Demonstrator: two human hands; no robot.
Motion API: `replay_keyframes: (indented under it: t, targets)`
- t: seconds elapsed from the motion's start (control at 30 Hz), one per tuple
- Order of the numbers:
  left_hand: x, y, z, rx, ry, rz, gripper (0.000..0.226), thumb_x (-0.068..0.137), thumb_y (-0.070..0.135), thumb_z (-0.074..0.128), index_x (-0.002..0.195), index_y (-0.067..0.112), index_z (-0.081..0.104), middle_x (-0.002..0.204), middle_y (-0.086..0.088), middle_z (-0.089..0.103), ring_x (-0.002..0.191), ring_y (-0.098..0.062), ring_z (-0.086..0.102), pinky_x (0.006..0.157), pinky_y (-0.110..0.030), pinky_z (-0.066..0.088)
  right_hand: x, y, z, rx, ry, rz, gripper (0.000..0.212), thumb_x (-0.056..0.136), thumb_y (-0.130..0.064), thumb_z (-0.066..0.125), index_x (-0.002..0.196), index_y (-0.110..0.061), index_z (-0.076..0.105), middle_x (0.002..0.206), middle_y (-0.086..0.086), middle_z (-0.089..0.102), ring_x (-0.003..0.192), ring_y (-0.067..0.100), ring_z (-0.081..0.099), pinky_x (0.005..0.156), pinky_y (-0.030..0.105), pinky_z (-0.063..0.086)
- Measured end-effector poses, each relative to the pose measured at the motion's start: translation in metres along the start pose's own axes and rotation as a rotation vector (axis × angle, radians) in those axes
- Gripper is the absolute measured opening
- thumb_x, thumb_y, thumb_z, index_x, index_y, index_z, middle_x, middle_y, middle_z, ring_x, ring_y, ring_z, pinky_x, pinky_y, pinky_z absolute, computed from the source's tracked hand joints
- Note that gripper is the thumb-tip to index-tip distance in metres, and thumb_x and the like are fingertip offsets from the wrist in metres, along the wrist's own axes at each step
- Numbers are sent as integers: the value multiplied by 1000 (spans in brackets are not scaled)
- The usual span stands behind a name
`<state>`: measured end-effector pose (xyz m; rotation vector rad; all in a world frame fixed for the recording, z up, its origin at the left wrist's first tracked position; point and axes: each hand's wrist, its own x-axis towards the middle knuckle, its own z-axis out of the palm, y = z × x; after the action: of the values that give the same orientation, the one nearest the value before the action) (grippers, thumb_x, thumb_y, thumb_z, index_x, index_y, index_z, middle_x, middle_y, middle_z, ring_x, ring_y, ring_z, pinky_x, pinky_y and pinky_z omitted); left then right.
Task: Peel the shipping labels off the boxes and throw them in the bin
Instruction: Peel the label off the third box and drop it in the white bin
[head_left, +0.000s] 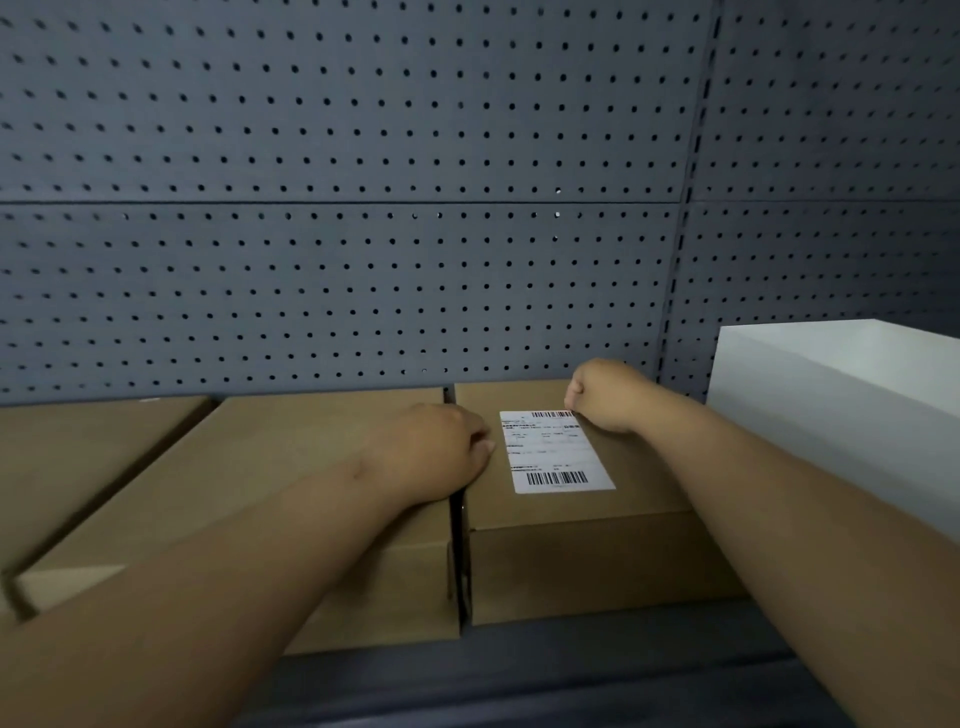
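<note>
A white shipping label with barcodes lies flat on top of a brown cardboard box at the middle of a shelf. My right hand is curled at the label's far right corner, its fingertips pinching or picking at that corner. Over the box's left edge rests my left hand, fingers curled, fingertips beside the label's left side. A second brown box stands directly to the left, touching the first, with no label showing on its top.
A third brown box lies at the far left. A tall white box stands at the right, close to my right forearm. A grey pegboard wall backs the shelf. The dark shelf edge runs along the front.
</note>
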<state>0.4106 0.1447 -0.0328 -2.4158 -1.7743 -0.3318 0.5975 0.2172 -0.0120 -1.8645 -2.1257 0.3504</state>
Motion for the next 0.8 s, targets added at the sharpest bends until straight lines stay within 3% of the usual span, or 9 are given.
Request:
replay_keyframes:
  t: [0.23, 0.53, 0.6, 0.67, 0.73, 0.8]
  targets:
    - [-1, 4, 2, 39, -3, -12, 36, 96, 34, 35, 110, 15, 62, 114, -5, 66, 102, -24, 59, 87, -34, 47, -4, -2, 1, -56, 0, 8, 33, 98, -5, 39, 122, 3, 60, 130, 18, 60, 122, 30, 56, 99, 37, 46]
    - [-2, 3, 4, 33, -3, -36, 36, 96, 36, 34, 109, 17, 61, 111, -3, 67, 100, -22, 59, 89, -37, 48, 3, 10, 1, 135, -35, -2, 36, 93, -7, 42, 121, 12, 55, 130, 27, 56, 122, 41, 53, 105, 49, 40]
    - [-2, 3, 5, 28, 1, -38, 36, 95, 36, 34, 109, 17, 62, 111, -3, 67, 100, -23, 59, 89, -37, 48, 5, 12, -1, 204, -44, -6, 36, 90, -6, 46, 118, 15, 53, 110, 26, 65, 102, 37, 62, 101, 47, 44]
    - [-2, 2, 6, 22, 7, -41, 36, 95, 37, 34, 109, 17, 62, 111, -3, 67, 100, -23, 59, 89, -37, 49, 6, 12, -3, 226, -39, -27, 33, 91, -11, 50, 114, 12, 59, 89, 15, 58, 83, 25, 54, 85, 37, 46]
    - [-3, 2, 7, 23, 9, -47, 37, 95, 38, 34, 108, 17, 62, 110, -3, 68, 100, -22, 59, 88, -37, 49, 4, 10, -3, 179, -26, -74, 28, 94, -17, 52, 110, 1, 67, 95, 10, 65, 91, 23, 59, 83, 31, 43]
    - [-3, 1, 7, 21, 13, -52, 37, 95, 38, 34, 108, 18, 62, 110, -3, 68, 100, -22, 59, 88, -38, 49, 1, 7, -1, 89, 8, -107, 27, 95, -17, 52, 108, -2, 71, 113, 11, 70, 105, 26, 63, 92, 33, 48]
